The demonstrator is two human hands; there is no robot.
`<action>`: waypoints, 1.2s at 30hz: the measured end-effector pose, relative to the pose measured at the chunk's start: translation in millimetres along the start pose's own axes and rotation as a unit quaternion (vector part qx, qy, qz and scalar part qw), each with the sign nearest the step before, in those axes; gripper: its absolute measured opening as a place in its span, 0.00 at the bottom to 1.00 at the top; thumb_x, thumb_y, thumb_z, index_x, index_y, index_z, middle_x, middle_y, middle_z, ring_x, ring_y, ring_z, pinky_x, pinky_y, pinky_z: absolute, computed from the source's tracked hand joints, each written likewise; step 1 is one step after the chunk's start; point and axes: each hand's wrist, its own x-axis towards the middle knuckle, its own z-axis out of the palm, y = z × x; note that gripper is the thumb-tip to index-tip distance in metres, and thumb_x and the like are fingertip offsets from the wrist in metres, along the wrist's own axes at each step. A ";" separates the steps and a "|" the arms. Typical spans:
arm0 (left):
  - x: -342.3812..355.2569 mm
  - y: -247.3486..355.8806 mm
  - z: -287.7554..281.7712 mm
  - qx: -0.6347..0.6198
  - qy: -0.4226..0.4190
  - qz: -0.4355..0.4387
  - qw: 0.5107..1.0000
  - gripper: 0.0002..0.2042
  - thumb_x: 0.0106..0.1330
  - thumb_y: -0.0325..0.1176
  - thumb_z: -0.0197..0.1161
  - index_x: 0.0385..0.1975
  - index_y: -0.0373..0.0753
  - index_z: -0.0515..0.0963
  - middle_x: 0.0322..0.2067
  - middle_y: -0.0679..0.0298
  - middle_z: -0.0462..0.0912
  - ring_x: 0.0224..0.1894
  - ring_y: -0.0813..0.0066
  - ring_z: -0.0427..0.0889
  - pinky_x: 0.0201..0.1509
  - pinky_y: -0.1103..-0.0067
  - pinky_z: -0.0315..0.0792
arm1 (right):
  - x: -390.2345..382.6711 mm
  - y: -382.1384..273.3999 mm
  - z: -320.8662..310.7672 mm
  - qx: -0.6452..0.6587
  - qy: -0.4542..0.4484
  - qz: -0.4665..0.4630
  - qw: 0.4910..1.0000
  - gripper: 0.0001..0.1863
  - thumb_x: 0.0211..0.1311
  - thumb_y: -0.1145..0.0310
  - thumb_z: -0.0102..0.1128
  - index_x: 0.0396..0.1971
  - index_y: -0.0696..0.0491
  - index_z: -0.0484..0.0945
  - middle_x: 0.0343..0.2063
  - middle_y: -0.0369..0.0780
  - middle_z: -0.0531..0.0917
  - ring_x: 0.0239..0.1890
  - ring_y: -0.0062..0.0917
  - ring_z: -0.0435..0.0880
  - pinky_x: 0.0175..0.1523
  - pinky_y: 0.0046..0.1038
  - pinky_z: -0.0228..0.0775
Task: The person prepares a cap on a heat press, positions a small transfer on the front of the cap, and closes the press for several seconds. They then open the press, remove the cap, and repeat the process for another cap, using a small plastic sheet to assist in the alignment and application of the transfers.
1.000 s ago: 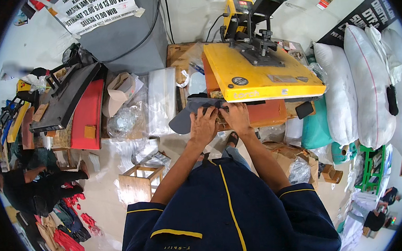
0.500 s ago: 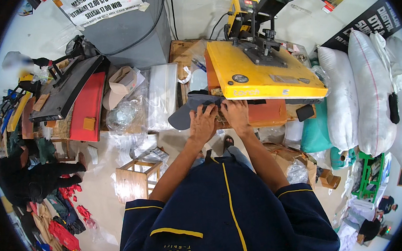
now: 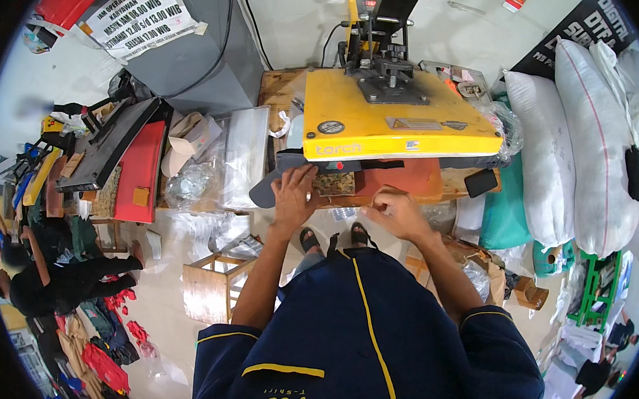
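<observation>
A dark grey cap (image 3: 263, 194) lies at the front left edge of the yellow heat press (image 3: 396, 132), its brim jutting left and part of its crown hidden beneath the raised upper plate. My left hand (image 3: 294, 197) grips the cap where brim and crown meet, fingers over the top. To the right, my right hand (image 3: 401, 213) hovers before the orange-red lower pad (image 3: 406, 178), apart from the cap. Its fingers are curled in loosely, and I see nothing in them. A small red dot and a dark strip (image 3: 383, 164) show under the plate's front edge.
Clear plastic sheets (image 3: 246, 156) and a beige cap (image 3: 184, 145) lie left of the press, beside another press with a red pad (image 3: 140, 170). A phone (image 3: 481, 183) rests at the table's right edge. White sacks (image 3: 544, 156) stand right; a wooden stool (image 3: 218, 282) stands below.
My right hand has left the cap and drawn back right and toward me, fingers curling. My left hand stays on the cap. The view has shifted a little, and more of the lower pad shows.
</observation>
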 end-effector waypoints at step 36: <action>72.4 159.3 31.3 -0.243 0.250 0.194 0.917 0.21 0.79 0.50 0.42 0.30 0.45 0.75 0.41 0.61 0.83 0.57 0.53 0.78 0.61 0.53 0.56 | -2.1 56.2 0.9 -0.233 0.458 -0.287 0.809 0.20 0.51 0.56 0.71 0.47 0.36 0.81 0.51 0.29 0.73 0.65 0.29 0.58 0.62 0.45 0.61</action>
